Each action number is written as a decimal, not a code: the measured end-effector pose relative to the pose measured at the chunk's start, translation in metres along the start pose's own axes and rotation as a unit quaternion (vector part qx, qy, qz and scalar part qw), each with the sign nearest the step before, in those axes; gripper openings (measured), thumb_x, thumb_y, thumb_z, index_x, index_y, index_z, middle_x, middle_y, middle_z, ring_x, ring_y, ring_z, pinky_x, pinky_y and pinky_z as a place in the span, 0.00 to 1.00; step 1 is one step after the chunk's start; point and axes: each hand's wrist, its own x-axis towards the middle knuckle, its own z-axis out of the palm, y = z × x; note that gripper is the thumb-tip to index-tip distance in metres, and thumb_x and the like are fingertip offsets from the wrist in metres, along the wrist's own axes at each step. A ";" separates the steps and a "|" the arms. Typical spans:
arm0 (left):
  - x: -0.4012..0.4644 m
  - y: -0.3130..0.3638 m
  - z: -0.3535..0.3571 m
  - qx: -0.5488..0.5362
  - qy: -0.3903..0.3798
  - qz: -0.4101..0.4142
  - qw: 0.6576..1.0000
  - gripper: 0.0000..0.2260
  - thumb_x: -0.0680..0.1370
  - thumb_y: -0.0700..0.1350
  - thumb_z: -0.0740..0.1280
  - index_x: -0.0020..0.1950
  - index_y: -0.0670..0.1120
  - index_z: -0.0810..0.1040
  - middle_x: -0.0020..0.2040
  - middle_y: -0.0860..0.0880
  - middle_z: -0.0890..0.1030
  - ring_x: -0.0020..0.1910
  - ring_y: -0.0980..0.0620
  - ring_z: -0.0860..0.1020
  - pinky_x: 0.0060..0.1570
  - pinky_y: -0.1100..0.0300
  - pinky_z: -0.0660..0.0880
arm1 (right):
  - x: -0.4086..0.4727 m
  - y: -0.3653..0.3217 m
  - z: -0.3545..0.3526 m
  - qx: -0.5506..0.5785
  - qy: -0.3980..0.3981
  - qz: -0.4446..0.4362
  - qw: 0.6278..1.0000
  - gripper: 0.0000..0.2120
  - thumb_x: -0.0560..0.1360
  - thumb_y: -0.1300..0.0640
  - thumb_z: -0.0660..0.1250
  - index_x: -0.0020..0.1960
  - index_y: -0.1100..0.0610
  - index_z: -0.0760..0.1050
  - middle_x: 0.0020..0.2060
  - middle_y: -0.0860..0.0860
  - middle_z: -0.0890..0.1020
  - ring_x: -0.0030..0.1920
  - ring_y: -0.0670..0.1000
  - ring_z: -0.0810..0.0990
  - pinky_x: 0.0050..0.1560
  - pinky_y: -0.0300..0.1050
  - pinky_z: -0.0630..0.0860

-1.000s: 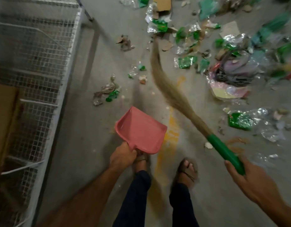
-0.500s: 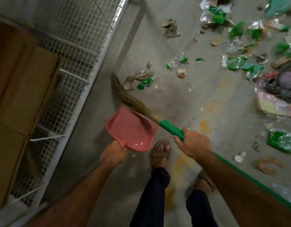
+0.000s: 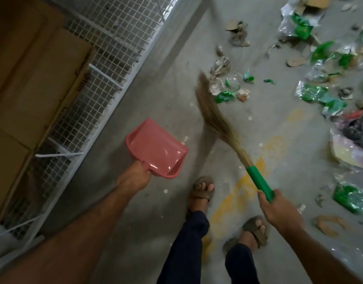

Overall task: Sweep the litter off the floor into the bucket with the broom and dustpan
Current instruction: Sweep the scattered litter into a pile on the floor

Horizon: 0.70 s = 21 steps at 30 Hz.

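My left hand grips the handle of a pink dustpan, held empty above the floor with its mouth pointing up-left. My right hand holds the green handle of a grass broom. The blurred bristle tip lies against a small clump of litter: crumpled clear plastic, green wrappers and paper scraps. More litter is spread over the floor at the right. No bucket is in view.
A white wire-mesh cage with cardboard boxes inside runs along the left. My sandalled feet stand on grey concrete with a yellow paint mark. A pile of plastic bags lies at the right edge.
The broom has swung from over the dustpan out to the right, its tip now at the small litter clump. My right hand moved right and down. The dustpan stays held in my left hand.
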 end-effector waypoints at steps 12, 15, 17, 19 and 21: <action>0.006 0.101 0.024 0.069 -0.012 0.077 0.995 0.27 0.68 0.62 0.60 0.61 0.49 0.75 0.62 0.43 0.79 0.59 0.40 0.79 0.58 0.49 0.76 | 0.025 0.113 -0.056 0.075 0.041 0.154 0.984 0.29 0.79 0.35 0.57 0.58 0.61 0.75 0.48 0.63 0.82 0.49 0.65 0.82 0.53 0.57 0.79; 0.007 0.138 0.036 0.068 -0.020 0.112 0.991 0.26 0.66 0.60 0.61 0.60 0.48 0.76 0.60 0.42 0.80 0.58 0.39 0.79 0.57 0.48 0.77 | 0.026 0.136 -0.072 0.115 0.053 0.190 0.974 0.28 0.79 0.34 0.57 0.56 0.60 0.75 0.47 0.62 0.83 0.47 0.65 0.83 0.53 0.60 0.81; 0.007 0.162 0.044 0.081 -0.018 0.141 0.987 0.27 0.65 0.60 0.60 0.59 0.48 0.76 0.59 0.41 0.81 0.57 0.39 0.80 0.56 0.48 0.77 | 0.019 0.153 -0.080 0.151 0.072 0.207 0.964 0.27 0.79 0.34 0.58 0.53 0.59 0.75 0.44 0.61 0.83 0.45 0.64 0.83 0.51 0.61 0.82; 0.006 0.183 0.050 0.079 -0.027 0.172 0.981 0.29 0.63 0.63 0.59 0.58 0.47 0.77 0.57 0.41 0.82 0.56 0.39 0.80 0.56 0.47 0.77 | 0.005 0.168 -0.079 0.166 0.094 0.219 0.957 0.26 0.79 0.34 0.58 0.51 0.58 0.74 0.42 0.60 0.82 0.43 0.63 0.83 0.49 0.59 0.81; 0.004 0.198 0.055 0.074 -0.028 0.190 0.979 0.30 0.63 0.63 0.59 0.57 0.47 0.78 0.55 0.41 0.82 0.55 0.40 0.81 0.55 0.47 0.77 | -0.018 0.181 -0.075 0.170 0.120 0.218 0.953 0.24 0.79 0.34 0.57 0.50 0.56 0.72 0.41 0.59 0.80 0.42 0.62 0.80 0.46 0.55 0.78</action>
